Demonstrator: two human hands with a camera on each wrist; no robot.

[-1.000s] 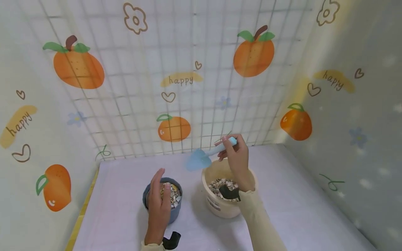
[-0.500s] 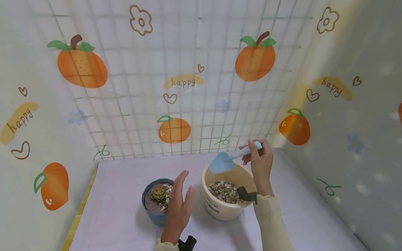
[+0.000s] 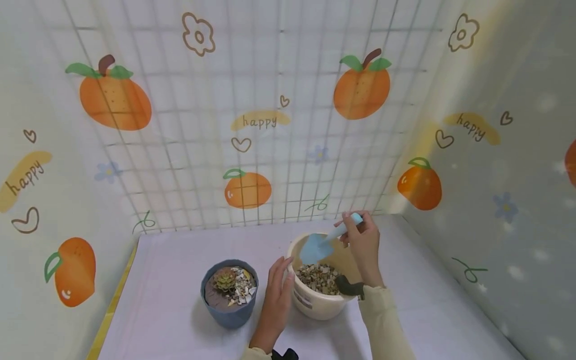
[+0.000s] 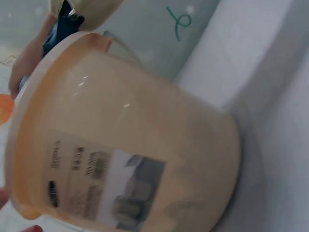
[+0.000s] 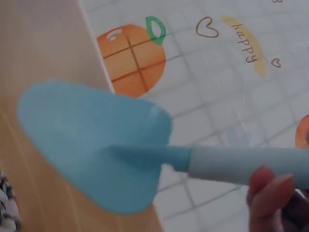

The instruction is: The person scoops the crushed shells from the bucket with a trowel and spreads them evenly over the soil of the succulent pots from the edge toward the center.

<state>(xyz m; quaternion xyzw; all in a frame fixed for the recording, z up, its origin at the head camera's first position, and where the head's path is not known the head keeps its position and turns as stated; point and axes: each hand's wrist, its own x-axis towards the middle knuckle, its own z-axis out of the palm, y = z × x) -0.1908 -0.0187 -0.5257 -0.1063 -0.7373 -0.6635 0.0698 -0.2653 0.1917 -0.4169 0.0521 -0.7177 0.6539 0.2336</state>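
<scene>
My right hand (image 3: 363, 245) grips the handle of a light-blue trowel (image 3: 316, 249), its blade tilted down inside the mouth of a cream bucket (image 3: 321, 306). Small mixed stones (image 3: 320, 278) cover the bucket's bottom. In the right wrist view the trowel blade (image 5: 96, 145) shows no stones on the face seen. My left hand (image 3: 278, 300) has its fingers fairly straight, fingertips right at the bucket's left rim. The left wrist view shows the bucket's side (image 4: 145, 111) with a printed label (image 4: 106, 183), and fingertips at the lower left edge.
A blue-grey pot (image 3: 231, 316) stands left of the left hand, holding a small succulent (image 3: 224, 281), brown soil and pale stones (image 3: 243, 287) on its right half. A white cloth (image 3: 171, 280) covers the table. Printed curtains (image 3: 306, 130) hang over a wire grid behind and at the sides.
My left hand has moved right, from over the blue-grey pot to the bucket's rim. The trowel has gone right from beside the bucket, then down into its mouth.
</scene>
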